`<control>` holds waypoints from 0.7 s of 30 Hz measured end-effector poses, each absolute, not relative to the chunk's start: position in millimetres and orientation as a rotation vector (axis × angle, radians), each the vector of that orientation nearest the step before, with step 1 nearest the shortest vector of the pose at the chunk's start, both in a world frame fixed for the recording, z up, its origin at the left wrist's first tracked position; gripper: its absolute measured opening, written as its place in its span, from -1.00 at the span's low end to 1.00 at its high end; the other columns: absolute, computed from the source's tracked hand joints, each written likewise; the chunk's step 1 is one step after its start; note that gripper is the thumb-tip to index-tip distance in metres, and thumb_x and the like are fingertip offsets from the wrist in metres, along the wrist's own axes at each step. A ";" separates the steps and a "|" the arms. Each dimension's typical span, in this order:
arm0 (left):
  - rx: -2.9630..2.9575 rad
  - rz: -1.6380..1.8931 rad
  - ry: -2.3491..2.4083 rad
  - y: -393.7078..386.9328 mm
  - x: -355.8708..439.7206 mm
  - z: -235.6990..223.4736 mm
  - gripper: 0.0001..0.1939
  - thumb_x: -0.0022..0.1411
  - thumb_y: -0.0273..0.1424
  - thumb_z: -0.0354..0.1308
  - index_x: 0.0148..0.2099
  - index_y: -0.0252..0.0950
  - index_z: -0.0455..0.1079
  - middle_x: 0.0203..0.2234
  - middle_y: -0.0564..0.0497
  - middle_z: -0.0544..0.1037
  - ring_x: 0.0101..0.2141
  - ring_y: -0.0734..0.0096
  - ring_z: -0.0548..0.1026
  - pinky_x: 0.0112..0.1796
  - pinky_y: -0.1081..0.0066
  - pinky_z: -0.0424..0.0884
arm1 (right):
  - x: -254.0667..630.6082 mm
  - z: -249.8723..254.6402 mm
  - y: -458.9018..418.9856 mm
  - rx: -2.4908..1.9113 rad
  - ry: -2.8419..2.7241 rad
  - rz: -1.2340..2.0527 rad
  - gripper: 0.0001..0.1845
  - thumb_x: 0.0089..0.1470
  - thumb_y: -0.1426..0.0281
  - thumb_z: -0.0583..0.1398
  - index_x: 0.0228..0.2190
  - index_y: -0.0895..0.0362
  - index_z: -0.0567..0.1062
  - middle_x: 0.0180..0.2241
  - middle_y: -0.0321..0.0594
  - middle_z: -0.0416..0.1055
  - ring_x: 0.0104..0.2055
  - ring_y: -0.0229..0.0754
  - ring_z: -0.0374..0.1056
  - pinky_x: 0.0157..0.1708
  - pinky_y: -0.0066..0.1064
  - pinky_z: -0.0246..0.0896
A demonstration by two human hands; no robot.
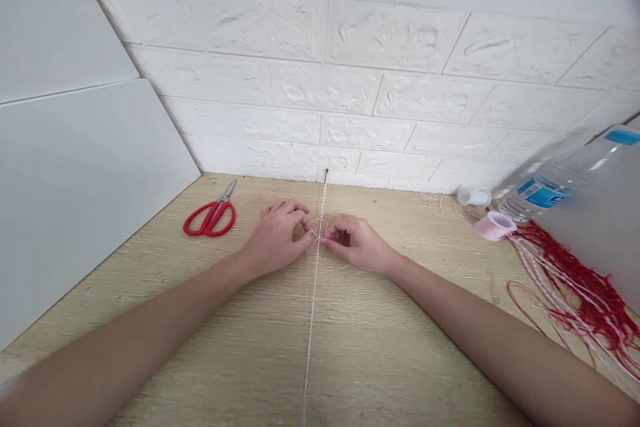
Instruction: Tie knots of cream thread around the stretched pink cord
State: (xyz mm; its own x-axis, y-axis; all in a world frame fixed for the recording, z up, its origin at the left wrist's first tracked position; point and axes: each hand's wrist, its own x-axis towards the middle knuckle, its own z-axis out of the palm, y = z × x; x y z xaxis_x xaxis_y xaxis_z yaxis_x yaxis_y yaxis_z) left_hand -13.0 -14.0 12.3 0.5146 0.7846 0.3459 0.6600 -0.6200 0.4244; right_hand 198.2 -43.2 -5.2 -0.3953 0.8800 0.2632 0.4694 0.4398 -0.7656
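Observation:
A pale pink cord runs taut from a dark anchor point at the wall's foot down toward me. Its far stretch is a knotted pink braid. On the left of the cord, my left hand pinches a thin pale thread between thumb and fingertips. Just right of the cord, my right hand is closed in a pinch on a thread too. Thin loops of thread cross the cord between my fingertips. Where each thread end goes inside the fingers is hidden.
Red-handled scissors lie left of my left hand. At the right stand a water bottle, a white spool and a pink spool. Red and pink braided cords are heaped there. A white brick-pattern wall closes off the back.

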 end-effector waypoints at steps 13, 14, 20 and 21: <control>1.926 0.936 1.287 -5.7 -20.2 24.2 -0.76 0.24 -0.18 0.09 -0.27 -0.26 0.38 -0.36 0.03 0.52 -0.34 0.38 0.45 -0.29 0.36 0.35 | 198.7 -6.8 -41.4 -1.141 -1.977 0.846 -0.83 0.12 0.29 0.20 -0.42 0.12 0.41 -0.47 -0.30 0.34 -0.47 -0.29 0.20 -0.47 -0.44 0.12; 1.904 0.932 1.268 -5.5 -20.6 24.8 -0.76 0.23 -0.18 0.10 -0.28 -0.26 0.38 -0.37 0.03 0.52 -0.35 0.38 0.45 -0.29 0.36 0.35 | 198.7 -6.7 -41.4 -1.142 -1.974 0.851 -0.84 0.12 0.29 0.20 -0.43 0.12 0.40 -0.48 -0.30 0.34 -0.47 -0.29 0.20 -0.48 -0.44 0.12; 1.771 1.016 1.249 -4.2 -22.4 22.6 -0.79 0.17 -0.27 0.11 -0.46 -0.27 0.34 -0.53 0.08 0.44 -0.44 0.44 0.39 -0.33 0.36 0.31 | 198.9 -6.3 -41.2 -1.126 -1.963 0.874 -0.84 0.12 0.30 0.20 -0.43 0.12 0.40 -0.49 -0.32 0.32 -0.48 -0.31 0.18 -0.49 -0.45 0.10; 1.675 1.058 1.225 -3.4 -22.0 21.6 -0.78 0.14 -0.29 0.11 -0.49 -0.28 0.32 -0.55 0.07 0.43 -0.44 0.43 0.39 -0.32 0.35 0.32 | 199.0 -6.3 -41.2 -1.129 -1.965 0.874 -0.84 0.12 0.31 0.20 -0.43 0.12 0.40 -0.49 -0.32 0.33 -0.48 -0.31 0.18 -0.49 -0.45 0.10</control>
State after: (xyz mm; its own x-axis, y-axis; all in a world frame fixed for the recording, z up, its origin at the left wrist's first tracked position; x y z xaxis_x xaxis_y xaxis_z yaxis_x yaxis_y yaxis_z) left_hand -22.0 -3.4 21.6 0.1851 0.9680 0.1697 0.3082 -0.2211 0.9253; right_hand 199.0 -41.2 -6.3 -0.3767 0.8960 0.2352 0.4252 0.3928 -0.8154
